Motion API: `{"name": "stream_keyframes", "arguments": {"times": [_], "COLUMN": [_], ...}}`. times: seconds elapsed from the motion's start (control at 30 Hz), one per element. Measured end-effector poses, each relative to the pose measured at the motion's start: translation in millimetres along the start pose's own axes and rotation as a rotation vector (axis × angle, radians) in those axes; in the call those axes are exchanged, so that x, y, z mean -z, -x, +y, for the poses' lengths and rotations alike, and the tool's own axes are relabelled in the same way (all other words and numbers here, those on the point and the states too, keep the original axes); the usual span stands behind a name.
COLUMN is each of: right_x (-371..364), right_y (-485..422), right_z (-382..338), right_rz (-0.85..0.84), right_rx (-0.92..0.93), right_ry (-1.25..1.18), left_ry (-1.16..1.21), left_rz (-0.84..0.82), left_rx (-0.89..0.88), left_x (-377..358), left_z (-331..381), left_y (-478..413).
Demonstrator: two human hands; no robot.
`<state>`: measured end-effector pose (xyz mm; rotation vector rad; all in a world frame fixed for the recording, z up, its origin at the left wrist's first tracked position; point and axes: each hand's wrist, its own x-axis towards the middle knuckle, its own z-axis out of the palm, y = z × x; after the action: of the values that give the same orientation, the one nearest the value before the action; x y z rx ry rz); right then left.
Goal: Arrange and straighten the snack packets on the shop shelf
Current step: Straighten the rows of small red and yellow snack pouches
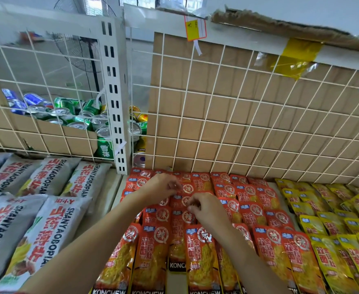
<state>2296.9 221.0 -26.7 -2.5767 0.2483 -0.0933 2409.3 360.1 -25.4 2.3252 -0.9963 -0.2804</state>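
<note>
The main risk is knock-on disorder: the red packets (195, 219) lie overlapped like shingles in tight rows, so tugging one from the middle could drag its neighbours askew or slide a lower row toward the shelf's front edge. The forearms also cross over the nearer rows, and a dropped wrist could push those packets out of line. The yellow packets (333, 225) just to the right sit close enough to be nudged if a red row is shoved sideways.

The left hand (160, 186) reaches to the back rows, fingers curled and pinched at a packet's top edge; it looks like a light grip, though whether the packet is actually lifted cannot be told. The right hand (206, 207) is nearer, thumb and fingers (192, 203) drawn together on the top edge of another red packet in the middle rows, half closed rather than clenched. The grey bags (47, 209) to the left lie untouched, well apart from both hands
</note>
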Motion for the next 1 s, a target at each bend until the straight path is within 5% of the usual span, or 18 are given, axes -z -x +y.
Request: {"name": "stream_keyframes", "arguments": {"times": [0.17, 0.43, 0.7, 1.0], "right_x": [-1.4, 0.9, 14.5, 34.2], "right_y": [0.3, -0.2, 12.5, 39.8], "right_z": [1.3, 0.7, 6.3, 13.9], "right_rz": [0.038, 0.027, 0.121, -0.054], "right_rx": [-0.025, 0.002, 0.051, -0.015], "right_ry": [-0.058, -0.069, -0.121, -0.003], "left_ry": [-0.010, -0.135, -0.143, -0.081], "left_rz": [0.185, -0.001, -0.010, 0.017], "left_rx": [0.024, 0.025, -0.007, -0.009], "left_x": [-1.3, -3.4, -8.0, -7.1], "left_z": [-7.5, -6.9, -10.0, -6.5], "left_y": [-0.9, -13.0, -12.6, -9.8]}}
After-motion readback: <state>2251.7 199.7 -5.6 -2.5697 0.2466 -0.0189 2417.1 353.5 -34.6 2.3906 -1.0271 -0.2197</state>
